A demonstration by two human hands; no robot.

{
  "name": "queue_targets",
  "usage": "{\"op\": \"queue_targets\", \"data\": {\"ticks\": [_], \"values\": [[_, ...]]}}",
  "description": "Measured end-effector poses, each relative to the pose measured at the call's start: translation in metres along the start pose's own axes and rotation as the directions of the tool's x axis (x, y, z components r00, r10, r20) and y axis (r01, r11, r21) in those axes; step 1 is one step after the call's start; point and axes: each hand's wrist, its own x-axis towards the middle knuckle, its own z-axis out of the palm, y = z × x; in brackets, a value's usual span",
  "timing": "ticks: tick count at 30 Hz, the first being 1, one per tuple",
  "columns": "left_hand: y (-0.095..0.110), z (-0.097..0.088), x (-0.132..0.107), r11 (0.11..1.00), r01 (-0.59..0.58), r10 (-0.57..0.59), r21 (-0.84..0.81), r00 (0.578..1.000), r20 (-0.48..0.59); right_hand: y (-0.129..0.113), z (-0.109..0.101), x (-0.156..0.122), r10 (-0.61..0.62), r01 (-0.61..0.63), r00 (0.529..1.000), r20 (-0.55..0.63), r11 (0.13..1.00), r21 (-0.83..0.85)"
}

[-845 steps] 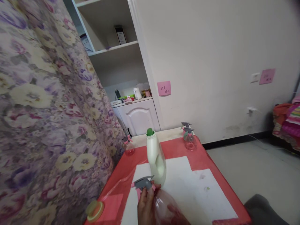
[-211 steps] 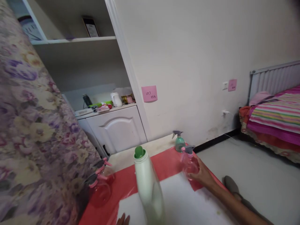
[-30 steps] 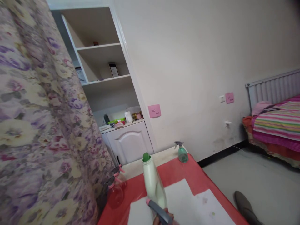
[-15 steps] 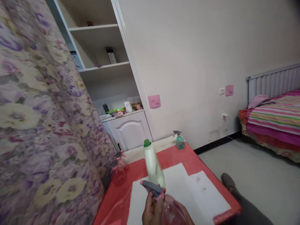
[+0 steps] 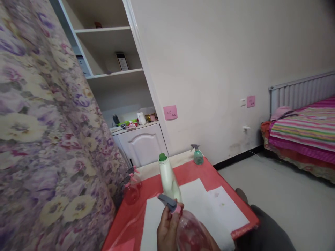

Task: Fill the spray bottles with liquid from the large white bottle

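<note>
Curtain (image 5: 52, 122) cloth printed with purple and cream flowers is hanging down the far left. Beside it, a white cabinet (image 5: 142, 148) is standing, with a white pitcher (image 5: 141, 118) sitting among small items on its ledge. On the left side of the red table cover (image 5: 146, 190), two clear spray bottles with pink collars are standing upright, the nearer spray bottle (image 5: 131, 192) just in front of the farther spray bottle (image 5: 136, 179). To their right, a pale green jug (image 5: 167, 177) is standing upright on white paper (image 5: 193, 191), something green showing in its mouth.

In front of the jug, the person's left hand (image 5: 167, 228) is pinching the held spray bottle (image 5: 192, 230) at its pink collar, between thumb and fingers. That bottle is tilting: its grey trigger head (image 5: 167, 202) is pointing up and leftward, overlapping the jug's foot in view, and its clear body is sloping toward the lower right. The right hand (image 5: 209, 237) is showing only partly, along the body's right side; whether its fingers are gripping cannot be told.

Farther right, a green spray bottle (image 5: 198, 157) is standing upright near the wall (image 5: 209, 69), well apart from both hands. Beyond the table, a striped bed (image 5: 303, 129) is filling the far right.
</note>
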Motion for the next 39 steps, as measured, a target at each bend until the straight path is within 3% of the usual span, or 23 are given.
{"op": "queue_targets", "data": {"ticks": [2, 6, 8, 13, 20, 26, 30, 35, 39], "values": [[0.008, 0.003, -0.004, 1.0, 0.005, -0.005, 0.0, 1.0, 0.017, 0.011, -0.001, 0.006, 0.029, -0.022, 0.998, -0.062, 0.993, 0.113], [0.019, 0.004, -0.01, 0.998, -0.016, 0.015, 0.061, 1.0, 0.02, 0.02, 0.0, 0.016, 0.247, -0.208, 0.944, -0.217, 0.96, 0.187], [0.02, 0.002, -0.009, 0.996, -0.035, 0.032, 0.086, 0.999, 0.03, 0.015, 0.001, 0.013, 0.234, -0.207, 0.955, -0.181, 0.966, 0.156], [0.028, -0.007, -0.002, 0.989, -0.108, 0.104, 0.102, 0.993, 0.052, -0.006, 0.01, -0.001, 0.055, -0.055, 0.998, 0.027, 0.998, 0.003], [0.04, -0.018, 0.008, 0.984, -0.125, 0.117, 0.129, 0.991, 0.064, -0.007, 0.029, 0.019, 0.094, -0.097, 0.992, 0.078, 0.995, 0.032], [0.039, -0.03, 0.024, 0.968, -0.034, 0.035, 0.247, 0.999, 0.001, -0.004, -0.005, -0.004, 0.065, -0.07, 0.994, 0.092, 0.996, 0.053], [0.037, -0.036, 0.033, 0.982, -0.042, 0.053, 0.184, 0.997, -0.058, 0.002, -0.019, -0.013, 0.12, -0.122, 0.992, 0.044, 0.992, 0.042], [0.036, -0.05, 0.046, 0.994, -0.069, 0.081, 0.087, 0.986, -0.146, 0.009, -0.02, -0.003, 0.033, -0.032, 0.999, -0.034, 0.999, 0.032], [0.042, -0.063, 0.055, 0.997, -0.076, 0.074, -0.003, 0.973, -0.218, 0.017, -0.03, 0.003, 0.056, -0.06, 0.994, -0.094, 0.997, -0.047]]}}
